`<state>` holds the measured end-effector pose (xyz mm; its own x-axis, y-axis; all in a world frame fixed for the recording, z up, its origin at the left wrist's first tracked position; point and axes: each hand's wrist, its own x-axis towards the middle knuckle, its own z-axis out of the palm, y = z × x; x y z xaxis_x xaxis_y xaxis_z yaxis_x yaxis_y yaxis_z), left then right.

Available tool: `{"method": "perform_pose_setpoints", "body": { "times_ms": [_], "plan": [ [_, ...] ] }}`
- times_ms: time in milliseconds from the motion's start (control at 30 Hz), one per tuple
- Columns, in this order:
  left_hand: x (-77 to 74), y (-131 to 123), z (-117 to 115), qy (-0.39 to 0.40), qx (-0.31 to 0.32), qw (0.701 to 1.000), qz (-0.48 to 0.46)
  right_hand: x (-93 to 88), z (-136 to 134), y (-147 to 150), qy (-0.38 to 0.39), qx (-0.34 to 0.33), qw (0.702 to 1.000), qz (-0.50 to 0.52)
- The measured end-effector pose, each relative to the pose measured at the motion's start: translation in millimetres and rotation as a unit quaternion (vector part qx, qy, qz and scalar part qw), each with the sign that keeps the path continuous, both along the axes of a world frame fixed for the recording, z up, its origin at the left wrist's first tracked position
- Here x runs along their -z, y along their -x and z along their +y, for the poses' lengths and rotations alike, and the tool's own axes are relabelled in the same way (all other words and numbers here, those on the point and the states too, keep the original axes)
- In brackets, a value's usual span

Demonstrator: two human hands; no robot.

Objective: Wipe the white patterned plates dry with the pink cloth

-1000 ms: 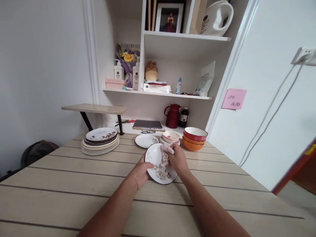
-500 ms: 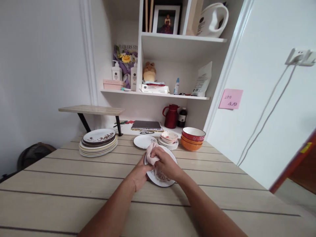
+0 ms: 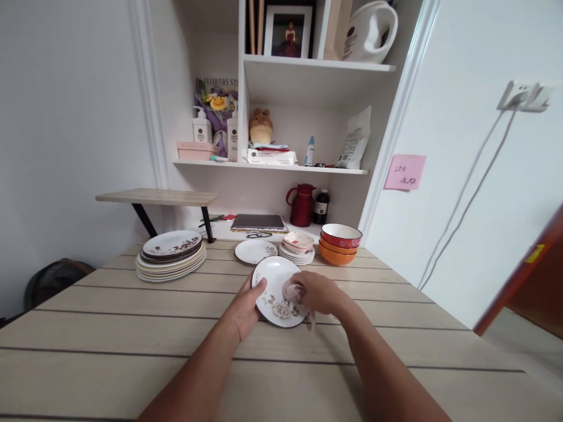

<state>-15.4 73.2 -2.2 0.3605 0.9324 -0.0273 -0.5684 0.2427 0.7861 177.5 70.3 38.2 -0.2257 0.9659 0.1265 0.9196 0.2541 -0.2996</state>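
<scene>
A white plate [image 3: 273, 275] with a dark rim and a brown flower pattern is tilted towards me above the table. My left hand [image 3: 247, 306] grips its left edge, thumb on the face and the other fingers hidden behind. My right hand [image 3: 320, 292] is closed on a pale cloth [image 3: 292, 291], which presses on the plate's right side; one end of the cloth hangs past the rim. Just behind lies another white plate [image 3: 254, 251] with a similar pattern, flat on the table.
A stack of plates [image 3: 170, 266] stands at the left, beside a small raised wooden shelf [image 3: 156, 197]. Small plates carrying pink dishes [image 3: 298, 241] and stacked bowls [image 3: 339, 246] stand at the back right. Behind them are a red jug [image 3: 301, 205], a dark bottle [image 3: 321, 207] and a laptop [image 3: 258, 221].
My right hand has moved with the cloth from the plate's upper left to its right side, uncovering the middle. My left hand still holds the plate. The view has shifted slightly.
</scene>
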Motion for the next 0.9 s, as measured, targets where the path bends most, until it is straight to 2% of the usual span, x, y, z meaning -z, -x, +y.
{"method": "perform_pose_setpoints", "body": {
  "times_ms": [100, 233, 300, 400, 533, 633, 700, 767, 833, 900],
  "plan": [
    [2.5, 0, 3, -0.003, 0.000, 1.000, -0.010, -0.3, -12, 8, 0.039, -0.100, 0.994, 0.032],
    [4.5, 0, 8, -0.001, 0.025, 1.000, 0.005, 6.6, -7, 34, -0.032, -0.147, 0.983, 0.106],
    [3.8, -1, 9, -0.008, 0.035, 0.999, 0.002, 10.5, 2, 41, -0.076, -0.117, 0.980, 0.139],
    [0.9, -2, 7, -0.009, 0.040, 0.999, 0.008, 12.7, 15, 37, -0.103, -0.030, 0.985, 0.138],
    [-1.5, -2, 4, -0.006, 0.043, 0.999, 0.017, 10.3, 20, 16, -0.082, 0.087, 0.990, 0.070],
    [-0.4, -1, 4, 0.005, 0.047, 0.999, 0.022, 6.1, 14, 1, -0.056, 0.111, 0.992, 0.009],
    [0.9, 0, 5, 0.013, 0.046, 0.999, 0.020, 1.9, 5, -5, -0.024, 0.087, 0.996, -0.025],
    [1.8, 0, 6, 0.018, 0.042, 0.999, 0.010, -2.6, -5, -6, 0.034, 0.028, 0.998, -0.033],
    [1.8, 1, 7, 0.018, 0.044, 0.999, -0.007, -5.6, -15, -1, 0.090, -0.050, 0.995, -0.005],
    [1.2, 1, 7, 0.017, 0.049, 0.998, -0.019, -6.0, -20, 10, 0.109, -0.117, 0.986, 0.045]
  ]
}}
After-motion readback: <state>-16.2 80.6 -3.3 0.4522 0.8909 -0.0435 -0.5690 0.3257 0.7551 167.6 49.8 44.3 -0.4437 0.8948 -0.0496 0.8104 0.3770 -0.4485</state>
